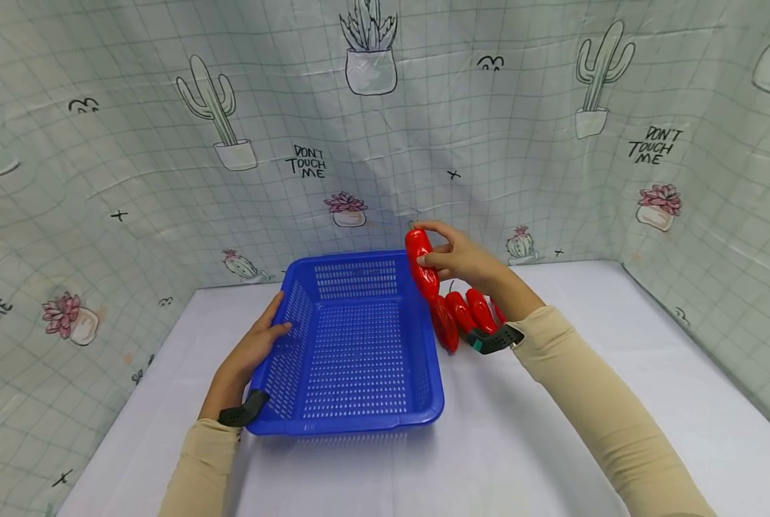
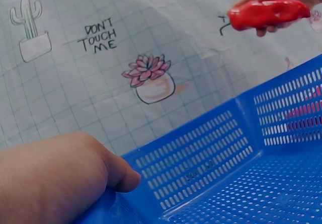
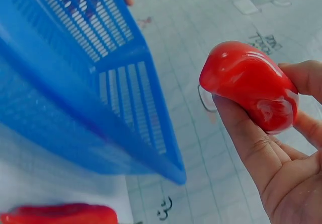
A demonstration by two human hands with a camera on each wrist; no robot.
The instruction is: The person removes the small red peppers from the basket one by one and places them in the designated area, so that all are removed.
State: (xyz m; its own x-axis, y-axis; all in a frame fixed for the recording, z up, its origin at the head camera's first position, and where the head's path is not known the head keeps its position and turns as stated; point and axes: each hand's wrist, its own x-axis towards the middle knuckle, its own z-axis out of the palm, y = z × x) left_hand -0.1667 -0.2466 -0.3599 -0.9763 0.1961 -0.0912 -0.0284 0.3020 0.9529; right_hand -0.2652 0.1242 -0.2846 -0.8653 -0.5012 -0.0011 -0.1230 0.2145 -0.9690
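In the head view a blue perforated plastic basket (image 1: 352, 424) stands in front of the person, with nothing inside it. My left hand (image 1: 255, 348) grips its left rim, the thumb over the inner wall and the other fingers hidden outside. Above the basket's right rim, my right hand (image 1: 458, 257) pinches a glossy red chili pepper (image 1: 421, 257) between thumb and fingers, its green stem pointing up. From the right wrist view, the pepper (image 3: 251, 85) appears end-on, clear of the basket wall. Several more red peppers (image 1: 461, 312) lie on the table right of the basket, partly behind the right wrist.
A white cloth (image 1: 520, 445) covers the table. Behind and at both sides hangs a pale grid-patterned curtain (image 1: 423, 143) printed with cacti and lettering. Each wrist wears a dark band (image 1: 497, 339).
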